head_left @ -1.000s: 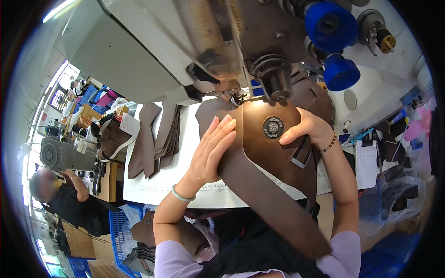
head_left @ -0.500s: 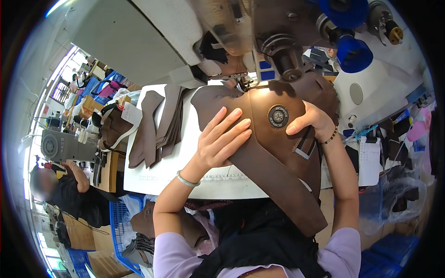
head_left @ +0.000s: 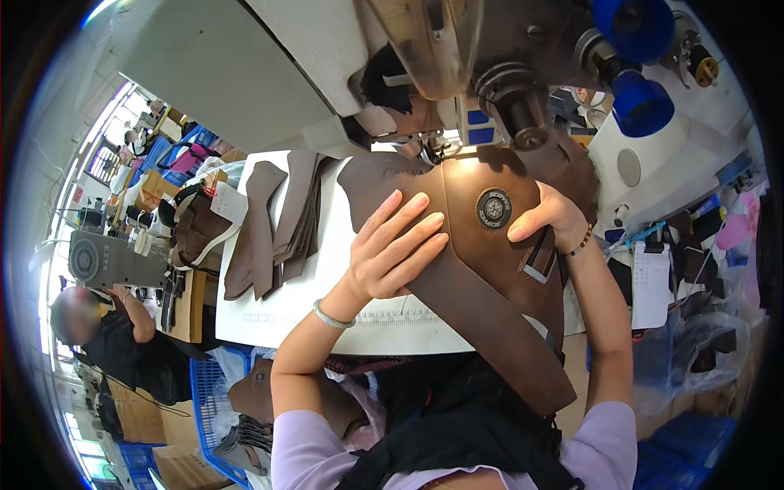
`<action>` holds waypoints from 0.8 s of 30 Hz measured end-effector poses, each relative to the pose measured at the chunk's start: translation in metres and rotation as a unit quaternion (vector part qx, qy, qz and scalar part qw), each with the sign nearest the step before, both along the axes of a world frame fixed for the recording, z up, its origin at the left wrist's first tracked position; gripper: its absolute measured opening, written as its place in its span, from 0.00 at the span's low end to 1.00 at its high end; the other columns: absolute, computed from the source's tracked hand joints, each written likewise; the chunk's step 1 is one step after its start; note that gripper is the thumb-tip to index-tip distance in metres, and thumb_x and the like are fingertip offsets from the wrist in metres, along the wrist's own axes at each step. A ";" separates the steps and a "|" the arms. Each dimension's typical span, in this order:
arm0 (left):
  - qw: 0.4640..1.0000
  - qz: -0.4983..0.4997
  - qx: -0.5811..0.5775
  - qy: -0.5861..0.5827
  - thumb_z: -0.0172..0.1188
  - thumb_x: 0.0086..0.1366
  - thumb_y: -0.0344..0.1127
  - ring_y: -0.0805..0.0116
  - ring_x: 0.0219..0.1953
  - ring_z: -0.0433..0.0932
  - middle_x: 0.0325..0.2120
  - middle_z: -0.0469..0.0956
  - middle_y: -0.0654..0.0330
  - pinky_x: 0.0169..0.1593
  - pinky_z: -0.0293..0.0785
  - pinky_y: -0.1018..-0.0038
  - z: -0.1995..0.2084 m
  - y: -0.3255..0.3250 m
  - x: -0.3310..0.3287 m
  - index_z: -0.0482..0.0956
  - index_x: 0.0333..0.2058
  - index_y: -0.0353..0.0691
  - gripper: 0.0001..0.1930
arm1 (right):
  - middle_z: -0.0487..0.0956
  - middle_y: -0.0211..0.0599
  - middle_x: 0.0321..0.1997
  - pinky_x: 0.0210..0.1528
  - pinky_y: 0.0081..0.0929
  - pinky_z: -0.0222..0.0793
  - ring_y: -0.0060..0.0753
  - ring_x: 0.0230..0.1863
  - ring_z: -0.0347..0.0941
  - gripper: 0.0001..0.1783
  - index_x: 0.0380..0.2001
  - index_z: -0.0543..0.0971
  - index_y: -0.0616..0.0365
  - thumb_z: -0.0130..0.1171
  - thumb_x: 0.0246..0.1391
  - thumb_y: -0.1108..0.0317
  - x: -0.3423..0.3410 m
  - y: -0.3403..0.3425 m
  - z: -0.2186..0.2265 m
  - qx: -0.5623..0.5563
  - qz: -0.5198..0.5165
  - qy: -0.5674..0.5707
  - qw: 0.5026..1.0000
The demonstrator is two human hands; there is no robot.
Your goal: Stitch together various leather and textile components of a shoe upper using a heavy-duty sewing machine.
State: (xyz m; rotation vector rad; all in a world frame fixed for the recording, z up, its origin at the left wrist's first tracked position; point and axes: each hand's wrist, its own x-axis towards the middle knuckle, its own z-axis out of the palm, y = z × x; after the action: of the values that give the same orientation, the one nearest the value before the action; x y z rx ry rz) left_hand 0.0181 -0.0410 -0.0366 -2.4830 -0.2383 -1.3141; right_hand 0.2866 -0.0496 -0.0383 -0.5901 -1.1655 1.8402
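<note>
A brown leather panel [head_left: 482, 261] with a round dark badge [head_left: 493, 209] and a metal-edged slot lies under the sewing machine's needle area [head_left: 433, 149]. Along its left side runs a long brown leather strip [head_left: 490, 335], which hangs over the table's front edge. My left hand [head_left: 396, 249] rests flat on the strip, its fingers stretched and slightly apart. With the thumb on top beside the badge, my right hand [head_left: 555, 219] grips the panel's right edge; its other fingers are hidden behind the leather.
Several cut brown leather pieces [head_left: 298, 212] lie on the white table [head_left: 367, 328] at left. The sewing machine head [head_left: 514, 98] overhangs the work. A blue basket [head_left: 208, 408] with leather parts stands low at left. Another person [head_left: 139, 343] sits at a machine far left.
The view has shifted slightly, so the machine head appears a little farther right and lower. Both hands keep nearly the same places on the leather.
</note>
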 end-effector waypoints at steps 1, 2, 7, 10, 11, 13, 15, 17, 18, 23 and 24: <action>1.000 0.005 0.010 0.001 0.53 0.61 0.36 0.49 0.49 0.79 0.42 0.81 0.52 0.58 0.71 0.53 -0.001 0.000 0.000 0.81 0.41 0.37 0.13 | 0.77 0.38 0.46 0.51 0.24 0.70 0.27 0.45 0.74 0.36 0.52 0.71 0.65 0.68 0.33 0.77 0.000 0.000 0.000 -0.019 0.001 -0.007 1.000; 1.000 0.002 0.005 0.003 0.53 0.61 0.36 0.49 0.49 0.79 0.42 0.81 0.52 0.58 0.71 0.53 -0.001 0.001 0.000 0.81 0.41 0.37 0.13 | 0.77 0.38 0.46 0.51 0.24 0.70 0.27 0.45 0.74 0.36 0.52 0.71 0.65 0.68 0.33 0.77 0.000 -0.001 -0.001 -0.022 0.005 -0.004 1.000; 0.996 -0.004 0.079 0.045 0.47 0.65 0.35 0.52 0.48 0.80 0.42 0.81 0.54 0.57 0.73 0.58 -0.001 0.005 -0.004 0.79 0.41 0.34 0.14 | 0.78 0.38 0.45 0.49 0.23 0.71 0.26 0.43 0.75 0.36 0.52 0.72 0.65 0.67 0.32 0.77 -0.001 -0.004 -0.003 -0.008 -0.023 0.001 1.000; 0.995 -0.005 0.096 0.039 0.46 0.67 0.34 0.56 0.45 0.81 0.40 0.81 0.54 0.52 0.78 0.62 0.001 0.005 -0.002 0.78 0.40 0.33 0.14 | 0.78 0.38 0.44 0.47 0.23 0.71 0.26 0.42 0.75 0.35 0.51 0.72 0.66 0.66 0.32 0.78 -0.002 -0.003 -0.006 -0.016 -0.029 0.010 0.999; 0.995 -0.004 0.097 0.037 0.48 0.66 0.33 0.57 0.44 0.81 0.40 0.81 0.54 0.50 0.79 0.64 0.002 0.005 -0.001 0.78 0.40 0.34 0.12 | 0.78 0.38 0.44 0.47 0.23 0.71 0.26 0.42 0.75 0.35 0.51 0.72 0.66 0.66 0.32 0.78 -0.002 -0.003 -0.007 -0.016 -0.028 0.011 0.999; 0.992 -0.004 0.119 0.038 0.55 0.61 0.30 0.58 0.42 0.81 0.38 0.81 0.54 0.48 0.81 0.66 0.004 0.003 0.001 0.78 0.39 0.34 0.09 | 0.78 0.38 0.43 0.46 0.22 0.72 0.26 0.41 0.76 0.35 0.51 0.72 0.66 0.65 0.31 0.78 -0.002 -0.003 -0.009 -0.045 -0.028 0.016 0.998; 0.987 0.005 0.158 0.035 0.57 0.61 0.33 0.54 0.43 0.81 0.39 0.81 0.50 0.47 0.82 0.61 0.005 0.001 0.004 0.80 0.39 0.33 0.11 | 0.78 0.38 0.43 0.45 0.22 0.72 0.25 0.41 0.76 0.35 0.51 0.72 0.66 0.65 0.31 0.78 -0.001 -0.003 -0.011 -0.044 -0.030 0.016 0.998; 0.987 0.006 0.160 0.018 0.61 0.55 0.26 0.54 0.42 0.81 0.39 0.81 0.50 0.46 0.83 0.62 0.006 -0.002 0.005 0.80 0.37 0.33 0.10 | 0.79 0.38 0.42 0.45 0.23 0.72 0.25 0.41 0.76 0.35 0.51 0.72 0.67 0.65 0.30 0.78 -0.001 -0.004 -0.011 -0.042 -0.033 0.016 0.998; 0.988 0.009 0.153 0.022 0.61 0.55 0.27 0.54 0.42 0.81 0.38 0.81 0.50 0.46 0.82 0.62 0.006 -0.003 0.005 0.80 0.37 0.33 0.10 | 0.79 0.38 0.42 0.45 0.23 0.72 0.26 0.41 0.76 0.36 0.51 0.72 0.67 0.65 0.30 0.78 -0.002 -0.003 -0.011 -0.037 -0.034 0.013 0.999; 0.991 -0.005 0.132 0.026 0.60 0.55 0.26 0.54 0.41 0.81 0.37 0.81 0.49 0.46 0.82 0.63 0.007 -0.008 0.004 0.81 0.36 0.30 0.10 | 0.79 0.39 0.42 0.48 0.24 0.72 0.29 0.42 0.77 0.36 0.51 0.72 0.68 0.64 0.29 0.79 -0.002 -0.004 -0.014 -0.034 -0.043 0.030 0.998; 0.990 -0.006 0.138 0.026 0.60 0.55 0.27 0.54 0.40 0.82 0.36 0.81 0.49 0.46 0.82 0.64 0.008 -0.007 0.004 0.80 0.35 0.28 0.10 | 0.79 0.40 0.43 0.49 0.26 0.72 0.30 0.42 0.77 0.35 0.50 0.73 0.68 0.64 0.30 0.78 0.000 -0.004 -0.014 -0.036 -0.028 0.027 0.999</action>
State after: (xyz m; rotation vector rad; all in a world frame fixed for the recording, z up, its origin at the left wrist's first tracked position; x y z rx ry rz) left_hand 0.0226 -0.0482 -0.0291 -2.2831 -0.0253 -1.1964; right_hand 0.2864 -0.0534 -0.0525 -0.6045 -1.0411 1.8461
